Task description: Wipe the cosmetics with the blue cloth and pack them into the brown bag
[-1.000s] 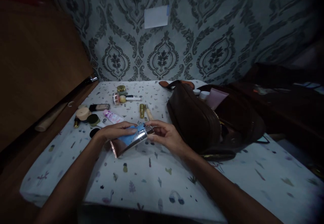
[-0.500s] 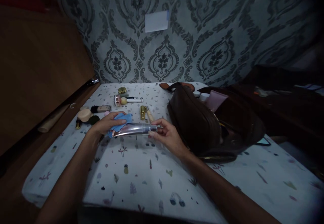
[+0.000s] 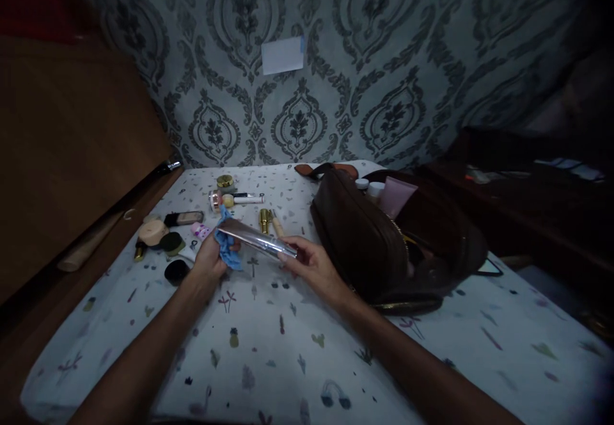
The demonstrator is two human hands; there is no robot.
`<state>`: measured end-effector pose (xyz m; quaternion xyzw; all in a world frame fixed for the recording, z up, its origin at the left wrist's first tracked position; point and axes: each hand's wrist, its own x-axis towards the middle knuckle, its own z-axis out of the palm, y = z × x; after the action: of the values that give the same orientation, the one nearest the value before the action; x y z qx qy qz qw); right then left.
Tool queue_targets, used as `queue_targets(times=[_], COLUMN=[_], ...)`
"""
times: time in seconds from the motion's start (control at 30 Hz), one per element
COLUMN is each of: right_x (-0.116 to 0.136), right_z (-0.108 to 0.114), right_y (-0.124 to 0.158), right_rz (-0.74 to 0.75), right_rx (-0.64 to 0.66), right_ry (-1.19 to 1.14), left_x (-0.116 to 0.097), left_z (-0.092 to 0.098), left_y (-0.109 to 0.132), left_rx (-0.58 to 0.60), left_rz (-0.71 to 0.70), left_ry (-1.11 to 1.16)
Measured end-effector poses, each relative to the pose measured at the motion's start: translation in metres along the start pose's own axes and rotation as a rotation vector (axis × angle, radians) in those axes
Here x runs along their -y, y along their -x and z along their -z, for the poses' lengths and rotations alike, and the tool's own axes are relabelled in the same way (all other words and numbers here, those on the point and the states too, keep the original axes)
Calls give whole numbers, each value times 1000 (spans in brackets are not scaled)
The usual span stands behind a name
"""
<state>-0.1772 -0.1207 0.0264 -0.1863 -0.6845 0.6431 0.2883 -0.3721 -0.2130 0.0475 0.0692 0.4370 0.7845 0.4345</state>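
A shiny silver squeeze tube is held above the patterned cloth, slanting down from left to right. My right hand grips its capped end between thumb and fingers. My left hand is closed round a crumpled blue cloth, which touches the tube's wide flat end. Behind the tube lie a gold lipstick-like case and a slim beige tube. Left of my left hand are a black round lid or jar, a dark green-topped jar and a small pink-and-white item.
An open brown leather bag stands at the right, with a pink tube and white-capped containers inside. Farther left lie a beige round container and several cosmetics. A wooden panel rises at the left; the patterned wall is behind.
My left hand has turned, and the blue cloth has shifted from the tube's top round its flat end. The tube's left end has tilted upward. The view has shifted slightly.
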Motion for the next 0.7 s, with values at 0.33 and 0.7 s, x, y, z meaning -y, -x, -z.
queue_targets(times=[0.33,0.7], right_x=[-11,-19], right_z=[-17,-21], right_y=[8,9], right_rz=[43,97], right_rx=[-165,-228], right_ry=[188,182], left_x=[33,51], left_z=[-10,-10], left_y=[13,31], left_rx=[54,269], left_rz=[-119,73], left_ry=[-117,-521])
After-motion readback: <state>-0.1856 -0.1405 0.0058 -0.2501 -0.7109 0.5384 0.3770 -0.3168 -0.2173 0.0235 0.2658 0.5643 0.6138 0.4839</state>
